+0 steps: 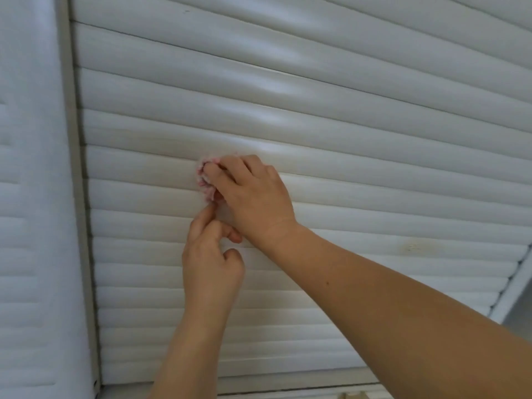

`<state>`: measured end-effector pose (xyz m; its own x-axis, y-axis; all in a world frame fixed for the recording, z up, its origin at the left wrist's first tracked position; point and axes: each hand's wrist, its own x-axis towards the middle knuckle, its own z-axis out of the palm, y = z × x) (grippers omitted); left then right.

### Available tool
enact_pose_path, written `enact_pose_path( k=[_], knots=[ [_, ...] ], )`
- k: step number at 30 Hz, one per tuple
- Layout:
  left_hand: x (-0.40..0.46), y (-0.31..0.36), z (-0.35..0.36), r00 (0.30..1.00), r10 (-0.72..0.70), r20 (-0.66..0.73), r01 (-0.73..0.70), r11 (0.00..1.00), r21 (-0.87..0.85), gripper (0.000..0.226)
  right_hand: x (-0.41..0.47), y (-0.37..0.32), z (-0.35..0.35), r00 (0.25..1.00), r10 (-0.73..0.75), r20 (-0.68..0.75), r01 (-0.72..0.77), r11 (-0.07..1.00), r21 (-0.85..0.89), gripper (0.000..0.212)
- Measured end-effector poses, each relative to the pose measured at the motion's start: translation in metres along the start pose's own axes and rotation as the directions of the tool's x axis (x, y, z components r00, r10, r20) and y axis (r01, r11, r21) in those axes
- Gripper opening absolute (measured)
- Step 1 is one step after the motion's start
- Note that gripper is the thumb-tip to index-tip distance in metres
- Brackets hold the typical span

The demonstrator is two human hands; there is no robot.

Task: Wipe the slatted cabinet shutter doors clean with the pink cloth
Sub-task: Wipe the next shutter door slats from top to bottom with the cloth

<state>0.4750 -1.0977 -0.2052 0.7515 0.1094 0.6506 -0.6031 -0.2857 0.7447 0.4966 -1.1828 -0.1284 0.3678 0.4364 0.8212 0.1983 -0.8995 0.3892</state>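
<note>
A white slatted shutter door (pixel 345 133) fills most of the view. My right hand (pixel 256 197) presses a small bunched pink cloth (pixel 205 182) against a slat near the door's left side, with its fingers curled round the cloth. Only the cloth's fluffy left edge shows past the fingers. Just below it, my left hand (pixel 210 254) has its fingers curled, and its fingertips touch the cloth's lower edge. Whether it pinches the cloth I cannot make out.
A grey vertical frame post (pixel 79 197) separates this door from another slatted shutter (pixel 31 226) on the left. A yellowish stain (pixel 414 246) marks a slat at the lower right. A white frame edge (pixel 515 286) runs along the door's right side.
</note>
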Motion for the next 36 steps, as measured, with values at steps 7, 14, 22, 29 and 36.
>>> enact_pose_path(
  k=[7,14,22,29,36],
  knots=[
    [-0.007,0.005,0.010,0.999,-0.029,0.020,0.029,1.000,0.005,0.039,-0.079,0.085,-0.027,0.964,0.260,0.050,-0.256,0.964,-0.072,0.042],
    [-0.009,0.000,0.002,0.993,-0.028,0.113,0.020,0.998,0.067,0.033,-0.128,0.103,-0.031,0.737,0.667,-0.107,-0.670,0.742,0.013,0.031],
    [-0.007,-0.004,0.001,0.992,-0.016,0.125,0.011,0.999,0.040,0.036,-0.080,0.005,0.007,0.964,0.266,0.025,-0.262,0.960,-0.094,0.047],
    [-0.007,-0.010,0.001,0.994,0.014,0.111,-0.015,1.000,0.010,0.040,-0.110,0.061,-0.020,0.956,0.281,0.081,-0.263,0.947,-0.186,0.044],
    [-0.005,-0.014,-0.001,0.992,0.017,0.123,-0.012,0.999,-0.045,0.037,-0.105,0.044,-0.014,0.877,0.481,0.021,-0.479,0.876,-0.062,0.049]
  ],
)
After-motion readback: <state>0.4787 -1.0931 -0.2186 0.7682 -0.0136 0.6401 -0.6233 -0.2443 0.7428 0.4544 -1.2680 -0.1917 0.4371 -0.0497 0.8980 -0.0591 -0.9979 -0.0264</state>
